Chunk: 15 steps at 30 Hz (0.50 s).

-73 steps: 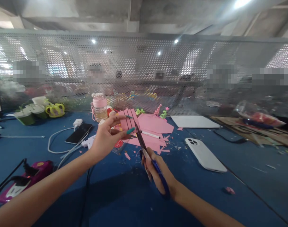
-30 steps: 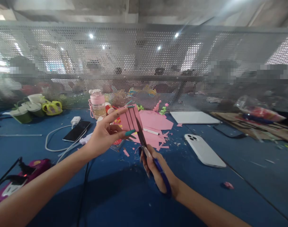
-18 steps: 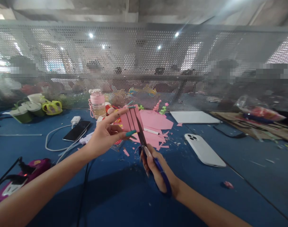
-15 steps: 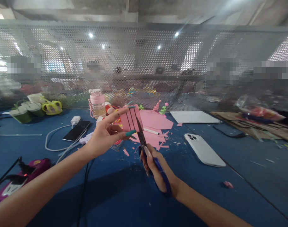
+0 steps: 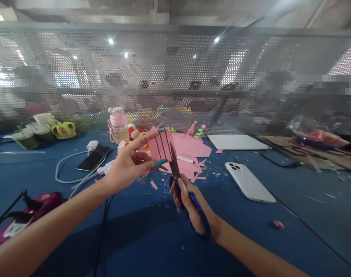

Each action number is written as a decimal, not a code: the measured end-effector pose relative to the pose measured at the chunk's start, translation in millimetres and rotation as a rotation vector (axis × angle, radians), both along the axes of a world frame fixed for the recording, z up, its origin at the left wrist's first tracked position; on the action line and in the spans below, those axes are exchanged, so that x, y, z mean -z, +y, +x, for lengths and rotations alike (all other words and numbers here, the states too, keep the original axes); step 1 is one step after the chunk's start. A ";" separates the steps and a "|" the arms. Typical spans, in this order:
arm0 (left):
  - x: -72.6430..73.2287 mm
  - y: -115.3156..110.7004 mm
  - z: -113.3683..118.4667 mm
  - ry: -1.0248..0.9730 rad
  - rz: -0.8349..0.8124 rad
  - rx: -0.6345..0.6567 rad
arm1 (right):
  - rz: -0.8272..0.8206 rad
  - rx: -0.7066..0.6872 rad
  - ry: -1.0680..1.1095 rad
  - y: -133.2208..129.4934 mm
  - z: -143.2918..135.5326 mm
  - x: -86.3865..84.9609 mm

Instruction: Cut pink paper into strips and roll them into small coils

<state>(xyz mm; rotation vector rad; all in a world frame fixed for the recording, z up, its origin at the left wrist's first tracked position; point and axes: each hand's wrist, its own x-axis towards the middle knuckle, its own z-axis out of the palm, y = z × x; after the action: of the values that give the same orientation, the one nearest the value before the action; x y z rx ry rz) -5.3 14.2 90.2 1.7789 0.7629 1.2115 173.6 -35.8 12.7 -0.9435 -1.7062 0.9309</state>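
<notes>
Pinched between the thumb and fingers of my left hand (image 5: 129,165) is a small pink paper piece (image 5: 156,148) with dark lines or slits across it. My right hand (image 5: 192,204) is wrapped round the blue handles of a pair of scissors (image 5: 200,215). The dark blades point up and overlap the paper's right part; whether they are parted is hard to tell. Behind the paper lie larger pink sheets (image 5: 189,145), a white pen (image 5: 185,159) and pink scraps (image 5: 153,185) on the blue table (image 5: 146,238).
A pink-capped bottle (image 5: 118,125), black phone (image 5: 93,158), white charger (image 5: 92,145) and purple power strip (image 5: 38,215) are on the left. On the right are a white phone (image 5: 248,182), a white board (image 5: 237,142) and cardboard (image 5: 296,150). A perforated metal screen (image 5: 169,69) stands behind.
The scissors and my right hand have shifted slightly right. The pink paper in my left hand has also moved a little right.
</notes>
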 end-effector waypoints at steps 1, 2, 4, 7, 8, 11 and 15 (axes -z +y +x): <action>0.0 -0.2 -0.1 0.002 -0.001 0.002 | 0.008 0.001 -0.001 0.0 0.1 -0.1; -0.1 -0.4 0.0 0.001 -0.002 0.002 | 0.016 0.002 -0.002 0.0 0.2 -0.1; -1.0 -1.1 0.6 -0.004 -0.008 0.006 | 0.025 0.009 -0.001 -0.3 0.3 -0.5; -2.5 -2.3 2.1 -0.016 -0.018 0.015 | 0.033 0.035 -0.024 -1.0 0.5 -1.9; -2.9 -2.5 2.5 -0.018 -0.019 0.016 | 0.032 0.042 -0.032 -1.1 0.6 -2.3; -2.7 -2.4 2.7 -0.012 -0.019 0.013 | 0.015 0.039 -0.040 -1.0 1.2 -2.1; -0.5 -1.2 1.8 0.012 -0.007 0.014 | 0.013 0.029 -0.035 0.5 1.6 0.2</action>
<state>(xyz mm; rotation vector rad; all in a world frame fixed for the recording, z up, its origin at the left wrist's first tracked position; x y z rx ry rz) -3.5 13.0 90.6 1.7845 0.7595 1.1892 175.2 -35.2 12.4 -0.9787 -1.7215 0.8880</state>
